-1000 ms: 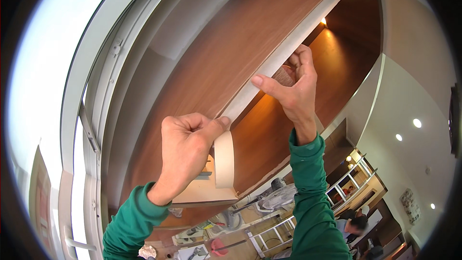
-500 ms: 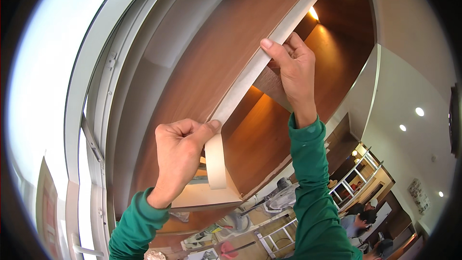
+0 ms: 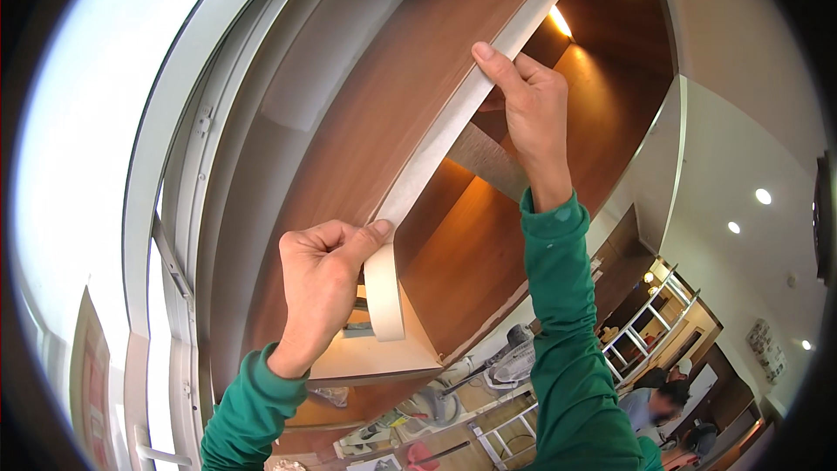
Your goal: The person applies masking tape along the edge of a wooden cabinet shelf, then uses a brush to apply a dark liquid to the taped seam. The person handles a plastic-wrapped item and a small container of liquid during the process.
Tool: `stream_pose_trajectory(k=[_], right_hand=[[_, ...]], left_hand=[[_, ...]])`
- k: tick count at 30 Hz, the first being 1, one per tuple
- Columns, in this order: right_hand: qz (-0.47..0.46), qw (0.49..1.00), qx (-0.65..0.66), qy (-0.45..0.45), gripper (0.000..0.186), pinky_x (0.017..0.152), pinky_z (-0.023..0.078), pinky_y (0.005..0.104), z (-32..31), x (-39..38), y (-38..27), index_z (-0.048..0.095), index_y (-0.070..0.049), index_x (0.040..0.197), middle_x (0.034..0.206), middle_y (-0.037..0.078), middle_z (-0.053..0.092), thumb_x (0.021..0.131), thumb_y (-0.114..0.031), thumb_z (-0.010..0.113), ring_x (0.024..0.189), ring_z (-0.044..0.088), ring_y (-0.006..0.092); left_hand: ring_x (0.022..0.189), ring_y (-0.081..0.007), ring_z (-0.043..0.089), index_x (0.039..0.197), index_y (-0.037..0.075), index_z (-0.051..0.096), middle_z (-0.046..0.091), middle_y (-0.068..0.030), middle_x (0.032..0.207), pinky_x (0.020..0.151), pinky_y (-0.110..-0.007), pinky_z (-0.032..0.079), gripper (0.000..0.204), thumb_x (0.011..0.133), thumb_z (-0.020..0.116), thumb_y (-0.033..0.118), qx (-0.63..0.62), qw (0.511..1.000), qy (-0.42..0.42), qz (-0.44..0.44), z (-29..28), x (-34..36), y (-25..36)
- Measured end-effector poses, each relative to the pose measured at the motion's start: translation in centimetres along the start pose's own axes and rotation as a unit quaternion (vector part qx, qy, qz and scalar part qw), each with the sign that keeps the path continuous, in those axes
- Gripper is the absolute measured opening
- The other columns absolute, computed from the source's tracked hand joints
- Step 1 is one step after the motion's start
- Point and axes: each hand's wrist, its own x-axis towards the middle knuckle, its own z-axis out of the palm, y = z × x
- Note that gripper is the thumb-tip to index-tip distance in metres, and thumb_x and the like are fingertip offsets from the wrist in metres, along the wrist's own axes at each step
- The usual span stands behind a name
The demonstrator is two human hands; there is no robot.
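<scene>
We see a pale, cream-coloured edge-banding strip [image 3: 453,118] lying along the front edge of a brown wood-grain cabinet panel [image 3: 366,122]. The strip is thin, flat and matte, and it runs in a long diagonal from the upper right of the view down toward the middle. Its upper stretch sits flush against the panel edge. Below the point where it leaves the edge, the loose tail [image 3: 384,292] curls away and hangs downward in a soft bend, free of the wood. The panel itself is smooth, a warm reddish brown, and tilted overhead.
</scene>
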Motion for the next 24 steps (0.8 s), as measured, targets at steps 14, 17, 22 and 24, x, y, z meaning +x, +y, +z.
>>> stream_pose_trajectory(k=[14,17,22,24], right_hand=[[-0.024,0.987,0.099,-0.127,0.031,0.069,0.048,0.0237,0.0,-3.4,0.9,0.07,0.004,0.095,0.086,0.008,0.07,0.082,-0.023,0.075,0.076,0.063,0.0104],[-0.012,0.986,0.111,-0.121,0.03,0.071,0.048,0.0243,0.1,-3.6,1.1,0.07,0.003,0.096,0.086,0.008,0.07,0.081,-0.022,0.074,0.078,0.063,0.011],[0.017,0.987,0.106,-0.12,0.031,0.071,0.047,0.0244,0.4,-3.8,0.9,0.07,0.003,0.096,0.087,0.007,0.07,0.08,-0.023,0.073,0.079,0.062,0.0108],[0.005,0.987,0.102,-0.121,0.033,0.07,0.046,0.0244,0.3,-3.5,1.1,0.07,0.004,0.097,0.087,0.006,0.07,0.08,-0.025,0.072,0.078,0.061,0.0106]], left_hand=[[0.047,-0.0015,0.041,0.068,-0.004,0.069,0.054,0.003,0.052,0.044,-0.022,0.028,0.024,0.086,0.074,0.012,0.017,1.0,-0.01,0.012,0.0,-1.7,1.4],[0.048,-0.0006,0.038,0.069,-0.004,0.069,0.051,0.005,0.052,0.044,-0.022,0.025,0.023,0.086,0.074,0.011,-0.005,1.0,-0.026,0.008,0.7,-3.1,2.5],[0.049,0.0006,0.037,0.069,-0.003,0.069,0.051,0.0059,0.053,0.044,-0.021,0.024,0.021,0.085,0.074,0.008,-0.049,0.998,-0.029,0.023,0.8,-4.4,3.2],[0.049,0.0007,0.038,0.07,-0.003,0.069,0.052,0.0058,0.054,0.044,-0.02,0.024,0.019,0.086,0.074,0.007,-0.044,0.998,-0.038,0.025,0.4,-4.4,3.3]])
